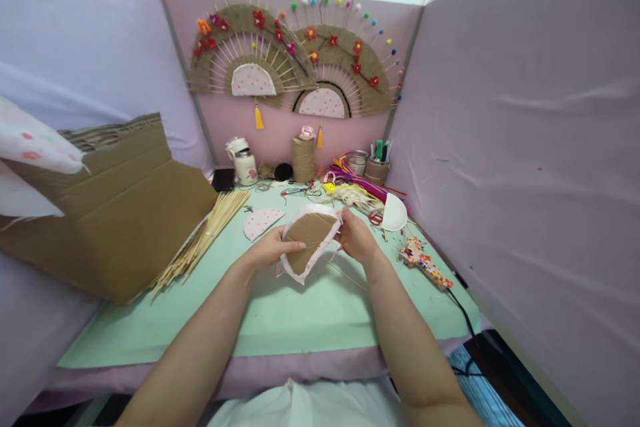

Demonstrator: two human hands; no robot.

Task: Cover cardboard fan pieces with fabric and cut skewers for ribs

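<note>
Between my hands, above the green tabletop, is a half-round cardboard piece (311, 235) edged with white, pink-spotted fabric. My left hand (270, 248) grips its left side, the thumb lying across the bare cardboard. My right hand (356, 238) closes on its upper right corner, the fingertips partly hidden. A loose scrap of fabric hangs near the right fingers. A thin stick (347, 275) lies on the table beneath. Just behind my left hand rests a finished-looking half-round piece (263, 221) covered in the same spotted fabric.
Thin wooden sticks (213, 230) and a large cardboard sheet (115, 213) stand at left. A patterned glue gun (425, 263) with a black cable lies at right, near a white half-disc (395, 213) and red scissors (375, 219). Twine (303, 159) and a bottle (245, 163) stand behind; decorated fans (250, 47) hang above.
</note>
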